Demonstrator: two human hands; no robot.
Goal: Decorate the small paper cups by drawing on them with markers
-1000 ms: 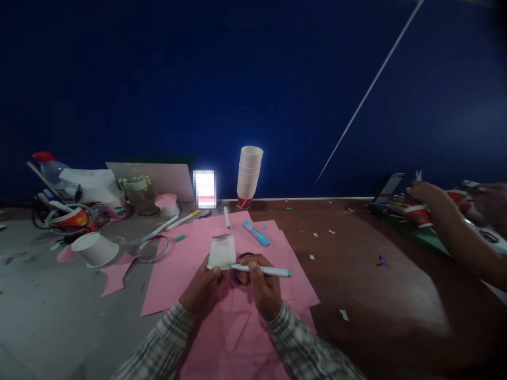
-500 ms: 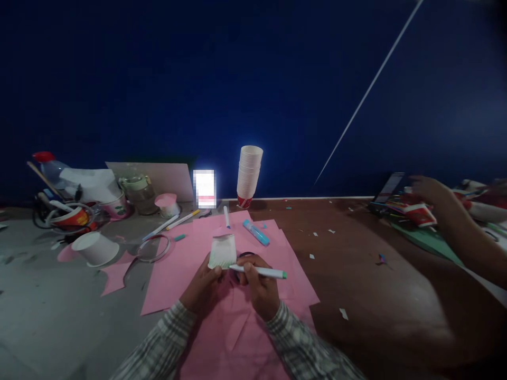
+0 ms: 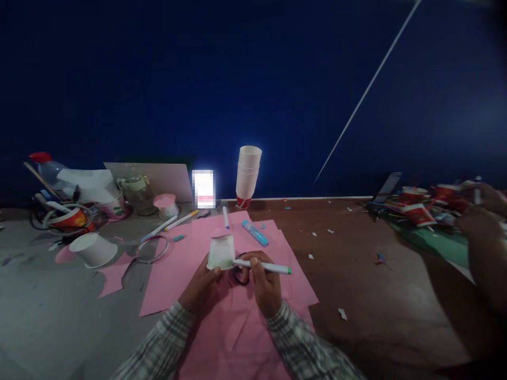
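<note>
My left hand [image 3: 202,287] is closed on a small white paper cup [image 3: 221,250], lying on its side, with green strokes near its lower edge. In my right hand [image 3: 266,282] is a white marker [image 3: 273,267] with a green end, its tip at the cup's right edge. A dark ring-shaped thing [image 3: 241,277], perhaps scissor handles, shows beside my right fingers. Under both hands lie pink paper sheets [image 3: 174,285]. A blue glue-like stick [image 3: 255,233] and a marker with a purple tip [image 3: 225,217] rest on the sheets ahead.
A stack of white paper cups [image 3: 249,177] stands by the blue wall. At left are an upturned cup [image 3: 94,250], a tape roll [image 3: 152,250], a jar [image 3: 138,195] and pens. At far right, a co-worker's arm [image 3: 485,237] is among red cups [image 3: 418,214] and a propped phone [image 3: 388,188].
My right hand and the marker have shifted slightly right, uncovering more of the dark ring. The co-worker's hand has moved right, away from the phone.
</note>
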